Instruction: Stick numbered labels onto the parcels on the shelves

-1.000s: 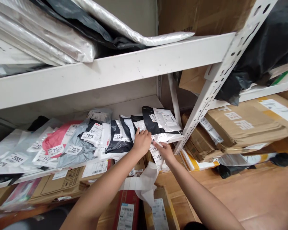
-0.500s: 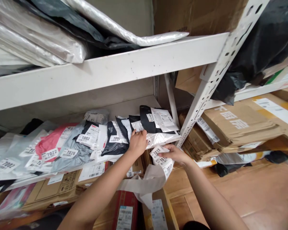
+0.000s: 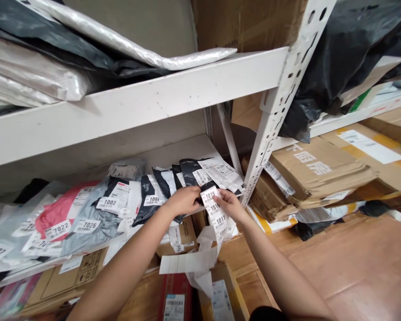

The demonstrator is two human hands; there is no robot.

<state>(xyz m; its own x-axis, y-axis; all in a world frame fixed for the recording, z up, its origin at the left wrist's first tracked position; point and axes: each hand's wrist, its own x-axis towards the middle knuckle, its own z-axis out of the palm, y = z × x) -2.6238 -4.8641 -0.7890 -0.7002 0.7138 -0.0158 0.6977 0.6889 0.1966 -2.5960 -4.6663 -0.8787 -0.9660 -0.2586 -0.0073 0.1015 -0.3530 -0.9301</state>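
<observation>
My left hand (image 3: pixel 184 200) is at the shelf's front edge, its fingers bent and closed at the lower edge of a black parcel bag (image 3: pixel 189 168). Part of that edge is hidden behind the fingers. Close by, my right hand (image 3: pixel 233 205) pinches a strip of white number labels (image 3: pixel 216 216), reading 1015, 1016 and 1017 downward. The strip's top lies against the bag, and its pale backing paper (image 3: pixel 187 262) hangs in loose folds below. A white-labelled clear parcel (image 3: pixel 222 173) rests on the shelf just behind the hands.
Several bagged parcels line the shelf leftward, including a grey one marked 7026 (image 3: pixel 88 223) and a pink one (image 3: pixel 58 211). A white beam (image 3: pixel 137 100) crosses above. The perforated upright (image 3: pixel 274 120) stands right, beside stacked cartons (image 3: pixel 317 171). A red box (image 3: pixel 175 290) sits below.
The label strip has been raised to the parcels, with my right hand moving up and left. My left hand has shifted slightly down and now sits near the strip's top. The view has turned slightly.
</observation>
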